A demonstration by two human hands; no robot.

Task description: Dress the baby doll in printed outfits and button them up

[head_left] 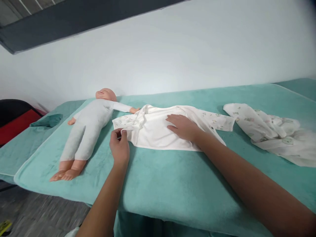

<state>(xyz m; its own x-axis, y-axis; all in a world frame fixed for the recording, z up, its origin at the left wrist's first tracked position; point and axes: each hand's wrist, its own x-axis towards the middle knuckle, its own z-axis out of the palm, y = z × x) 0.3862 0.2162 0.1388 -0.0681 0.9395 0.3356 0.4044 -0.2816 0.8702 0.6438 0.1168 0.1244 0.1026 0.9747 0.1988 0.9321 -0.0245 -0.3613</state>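
A white baby shirt (160, 131) lies spread on the green bed cover, opened out, with small prints on its sleeves. At the shirt's left side, my left hand (119, 144) pinches the edge of the cloth by the left sleeve between thumb and fingers. My right hand (182, 126) rests flat on the middle of the shirt, fingers stretched out. To the left lies a baby doll (90, 121) on its back in a white suit, its feet bare. One of the doll's hands reaches close to the shirt's upper left edge.
A crumpled white printed cloth (274, 131) lies to the right on the green bed cover (172, 184). Behind the bed stands a white wall (172, 52). A red and black object (19, 121) is at the far left, and grey floor (41, 214) shows below.
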